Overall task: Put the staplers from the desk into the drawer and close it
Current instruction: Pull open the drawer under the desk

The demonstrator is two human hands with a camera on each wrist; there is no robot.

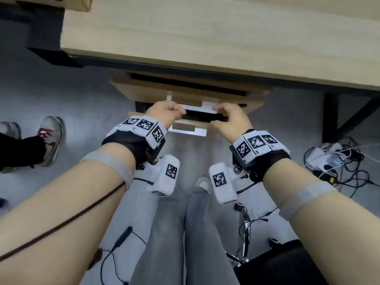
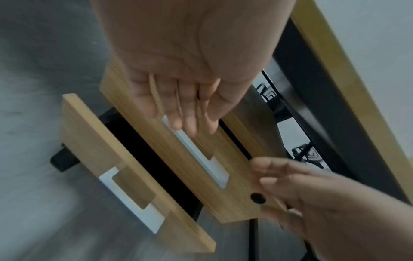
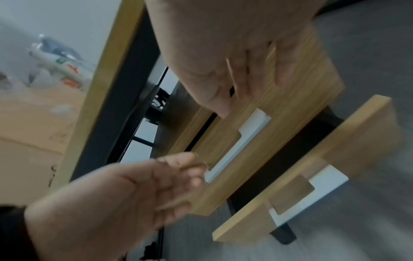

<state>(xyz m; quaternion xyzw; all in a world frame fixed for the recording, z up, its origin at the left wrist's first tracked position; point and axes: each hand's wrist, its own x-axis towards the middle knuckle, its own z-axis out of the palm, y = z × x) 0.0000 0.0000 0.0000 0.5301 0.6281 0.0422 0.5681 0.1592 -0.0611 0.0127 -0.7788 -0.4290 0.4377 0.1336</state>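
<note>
No stapler shows in any view. Under the wooden desk (image 1: 205, 33) sits a drawer unit with two wood fronts. The upper drawer (image 1: 144, 92) (image 2: 223, 197) (image 3: 295, 109) stands slightly out, with a dark gap behind its front, and has a white handle (image 1: 197, 105) (image 2: 220, 176) (image 3: 252, 128). My left hand (image 1: 164, 112) (image 2: 185, 116) lies with straight fingers against that front at the handle's left end. My right hand (image 1: 228, 116) (image 3: 236, 76) touches the front near its right end, fingers extended. The lower drawer (image 1: 191, 124) (image 2: 89, 141) (image 3: 357, 137) juts out farther.
Another person's shoes (image 1: 49, 138) stand on the grey floor at left. A power strip with tangled cables (image 1: 329, 159) lies at right beside the black desk leg (image 1: 331, 116). A chair base (image 1: 244, 233) is by my legs. A cardboard box (image 1: 72, 3) sits at top left.
</note>
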